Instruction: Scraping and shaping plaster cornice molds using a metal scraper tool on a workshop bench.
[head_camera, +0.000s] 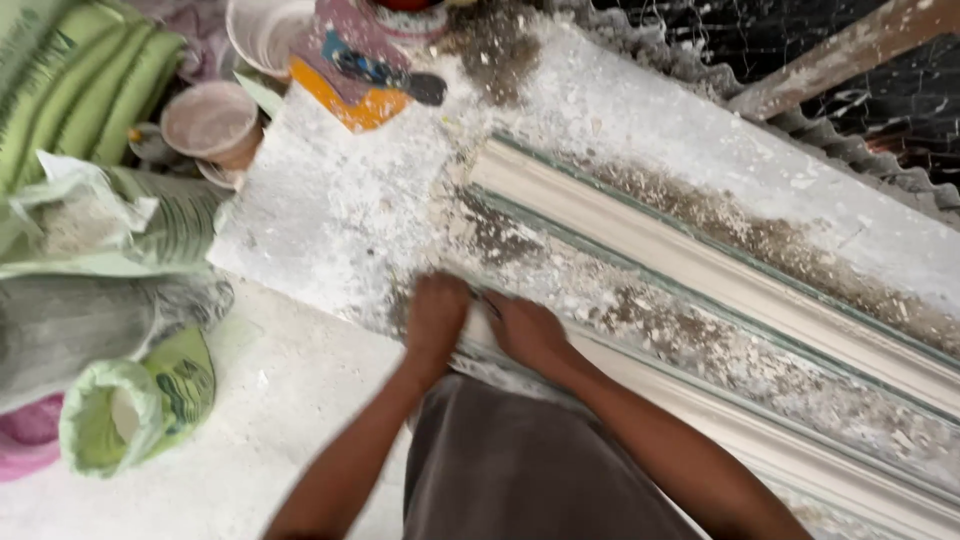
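1. The near plaster moulding strip (700, 400) lies along the front of a plaster-dusted workbench (340, 200), its near end right at the bench's front edge under both hands. A second, like moulding strip (700, 250) runs parallel farther back.
2. The left hand (436, 318) is curled into a fist, pressed down at the strip's end. The right hand (525, 330) rests just beside it, fingers bent over the strip; whether either hand holds a small tool I cannot tell, as the picture is blurred there.
3. The strip looks long, stiff and brittle, likely heavy for its thickness and apt to snap if lifted by one end. Support at two well-apart points along its flat underside would suit it better. The loose powder probably makes it slippery.
4. The bench's front edge and left corner are near the hands. The bench surface left of the strips is bare of objects, though crusted.
5. Farther out: a scraper (385, 72) on an orange pad, a dusty bowl (210, 120), a white bucket (265, 30), and green sacks (140, 400) on the floor to the left.
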